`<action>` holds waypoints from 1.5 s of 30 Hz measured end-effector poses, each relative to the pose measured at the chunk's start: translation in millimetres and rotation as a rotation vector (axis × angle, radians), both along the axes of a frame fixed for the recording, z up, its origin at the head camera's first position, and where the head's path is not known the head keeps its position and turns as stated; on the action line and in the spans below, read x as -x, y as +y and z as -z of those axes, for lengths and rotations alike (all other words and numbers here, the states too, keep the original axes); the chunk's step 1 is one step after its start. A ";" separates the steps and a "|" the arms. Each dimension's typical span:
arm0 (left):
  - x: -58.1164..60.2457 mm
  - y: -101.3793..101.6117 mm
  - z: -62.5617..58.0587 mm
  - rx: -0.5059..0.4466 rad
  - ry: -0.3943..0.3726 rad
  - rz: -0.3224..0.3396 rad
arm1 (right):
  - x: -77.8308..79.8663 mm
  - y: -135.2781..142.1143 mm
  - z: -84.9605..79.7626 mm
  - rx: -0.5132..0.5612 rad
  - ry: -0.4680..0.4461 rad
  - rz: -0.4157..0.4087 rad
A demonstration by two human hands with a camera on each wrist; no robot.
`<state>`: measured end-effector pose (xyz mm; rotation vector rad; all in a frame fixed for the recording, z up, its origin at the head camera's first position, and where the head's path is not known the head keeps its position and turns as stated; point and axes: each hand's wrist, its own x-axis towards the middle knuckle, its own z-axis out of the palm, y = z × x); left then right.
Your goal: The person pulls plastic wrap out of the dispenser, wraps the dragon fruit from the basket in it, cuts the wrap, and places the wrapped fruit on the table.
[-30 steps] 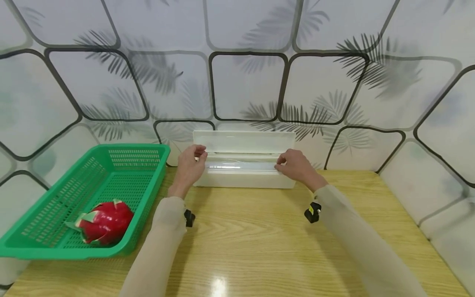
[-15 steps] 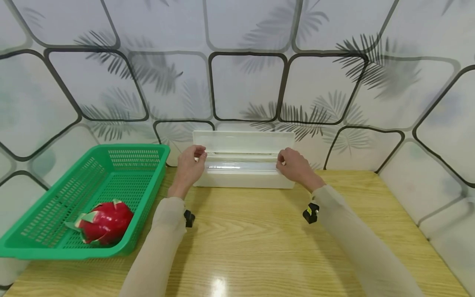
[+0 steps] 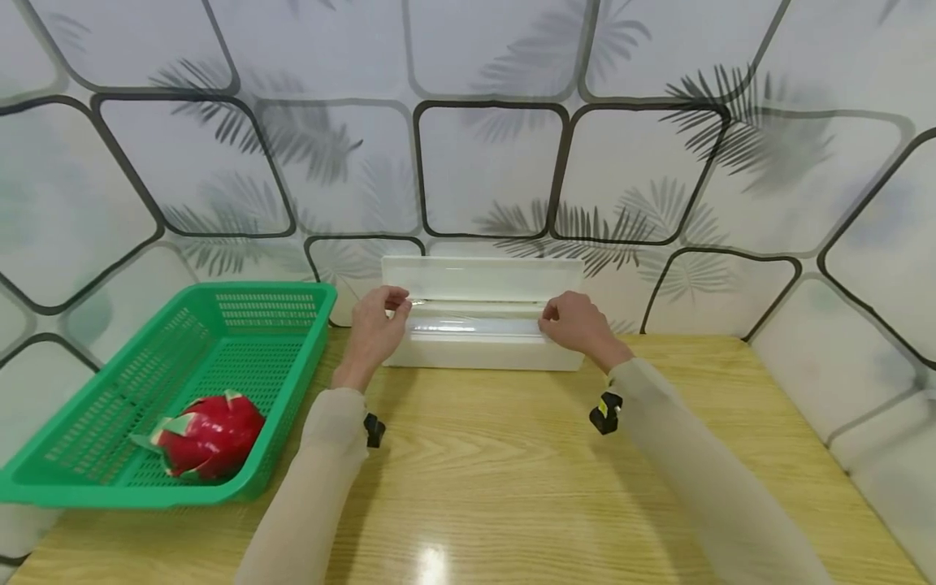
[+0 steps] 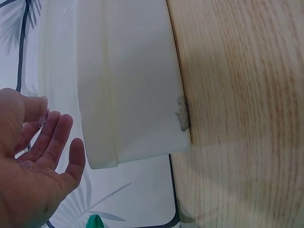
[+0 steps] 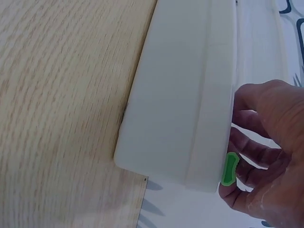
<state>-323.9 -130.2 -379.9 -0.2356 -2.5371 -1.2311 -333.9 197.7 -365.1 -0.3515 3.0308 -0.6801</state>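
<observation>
A white cling film dispenser (image 3: 483,354) lies along the wall with its lid (image 3: 483,279) raised. Inside it shows a shiny roll of cling film (image 3: 475,326). My left hand (image 3: 376,327) is at the dispenser's left end; in the left wrist view its thumb and forefinger pinch a clear bit of film (image 4: 42,119), the other fingers loosely bent. At the right end, my right hand (image 3: 578,323) has thumb and fingertips together at the film's edge. A small green piece (image 5: 230,168) shows by its curled fingers, against the dispenser's edge.
A green plastic basket (image 3: 296,390) stands on the left with a red dragon fruit (image 3: 212,437) inside. Patterned wall covering (image 3: 490,171) rises right behind the dispenser. The wooden table (image 3: 483,463) extends in front, between the sleeves.
My right hand and wrist have shifted slightly left along the dispenser, its fingers curling more closely together. My left hand keeps nearly the same place.
</observation>
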 end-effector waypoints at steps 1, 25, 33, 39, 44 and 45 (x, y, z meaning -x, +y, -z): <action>-0.2 0.5 -0.2 0.000 0.002 0.002 | -0.5 0.2 -0.8 0.000 -0.005 -0.001; -1.0 1.7 -2.8 -0.028 0.013 -0.062 | -4.2 17.2 -2.5 0.308 0.080 0.010; -1.7 2.4 -4.9 -0.021 0.010 -0.066 | -3.1 26.0 0.1 0.350 0.045 0.015; -2.4 2.0 -5.4 -0.016 0.022 -0.065 | -1.7 26.1 1.3 0.252 0.170 -0.044; -2.0 0.8 -4.8 0.017 0.050 -0.058 | -5.2 26.7 -1.9 0.162 0.303 -0.121; -1.7 0.2 -4.7 0.031 0.062 -0.056 | -5.7 27.3 -2.5 0.146 0.331 -0.133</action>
